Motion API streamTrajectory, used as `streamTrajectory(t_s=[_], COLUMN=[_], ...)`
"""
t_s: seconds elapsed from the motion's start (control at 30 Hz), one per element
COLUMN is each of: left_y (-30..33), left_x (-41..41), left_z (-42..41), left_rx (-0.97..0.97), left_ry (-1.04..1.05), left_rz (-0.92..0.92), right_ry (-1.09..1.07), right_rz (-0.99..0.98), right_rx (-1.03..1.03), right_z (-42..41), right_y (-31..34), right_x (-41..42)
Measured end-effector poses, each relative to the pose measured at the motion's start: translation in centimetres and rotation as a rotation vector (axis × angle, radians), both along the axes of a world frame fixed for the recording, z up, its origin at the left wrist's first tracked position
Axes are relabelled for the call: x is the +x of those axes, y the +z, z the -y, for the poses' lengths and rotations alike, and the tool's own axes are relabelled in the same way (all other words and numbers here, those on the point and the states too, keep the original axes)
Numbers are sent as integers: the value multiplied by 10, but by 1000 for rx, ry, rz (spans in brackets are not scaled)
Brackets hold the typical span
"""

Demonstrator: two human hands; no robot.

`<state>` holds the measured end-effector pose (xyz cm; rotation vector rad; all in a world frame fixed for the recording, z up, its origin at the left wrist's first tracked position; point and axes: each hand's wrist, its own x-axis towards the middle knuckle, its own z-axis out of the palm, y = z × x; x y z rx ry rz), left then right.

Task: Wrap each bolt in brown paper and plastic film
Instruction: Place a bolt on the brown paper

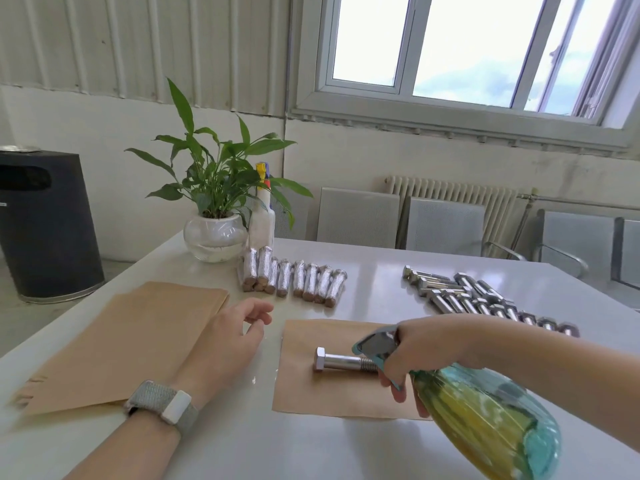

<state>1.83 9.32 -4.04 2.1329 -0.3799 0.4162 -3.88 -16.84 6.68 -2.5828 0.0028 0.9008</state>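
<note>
A steel bolt [341,361] lies on a single sheet of brown paper [311,393] in front of me, head to the left. My right hand [419,355] grips a teal spray bottle [485,420] with yellowish liquid, fingers on the trigger, its nozzle aimed at the bolt's threaded end. My left hand [230,336] hovers relaxed with loosely curled fingers, holding nothing, over the edge of a stack of brown paper sheets [121,341]. Several wrapped bolts [294,280] stand in a row behind. Several bare bolts [478,301] lie at the right.
A potted plant in a glass bowl [214,237] and a white spray bottle [262,220] stand at the table's far left corner. A black bin [45,223] is on the floor at left. Metal chairs [446,223] line the far side of the white table [242,438].
</note>
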Motion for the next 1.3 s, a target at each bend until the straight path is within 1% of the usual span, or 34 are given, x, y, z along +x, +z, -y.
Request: streamTrajectory(t_s=[0.07,0.17,0.27,0.43,0.5,0.57,0.63,0.73,0.83,0.9,0.97,1.07,1.13,1.2,1.3], left_y=[0,0,-1,-2,-2,-1,0,1,1,1,2,1,1,1,1], left_x=[-1,-1,0,1,0,0,0,-2,-3,-3,-4,-5,-5,-5,-4], left_z=[0,0,1,1,1,2,2,4,5,5,6,8,9,10,10], left_rx=[-2,5,5,8,5,13,20,9,10,10,14,20,36,56,69], left_ry=[-7,-15,-21,-33,-34,-30,-26,-22,-28,-35,-41,-53,-62,-68,-77], left_rz=[-2,6,15,25,28,30,33,37,27,23,32,43,47,58,76], right_ry=[-4,-27,-83,-81,-79,-87,-113,-175,-282,-341,-404,-494,-535,-568,-602], right_rz=[-2,50,16,-13,-20,3,38,210,494,701,835,946,984,978,961], right_rx=[-3,0,51,-17,-15,15,93,252,459,556,640,705,740,749,707], right_z=[0,9,24,37,38,41,47,64,78,85,88,88,88,90,92], right_y=[-2,-5,-2,-2,-4,-3,4,26,46,48,41,15,-4,-20,-34], right_x=[1,1,-3,-8,-9,-9,-3,15,46,73,98,125,140,151,162])
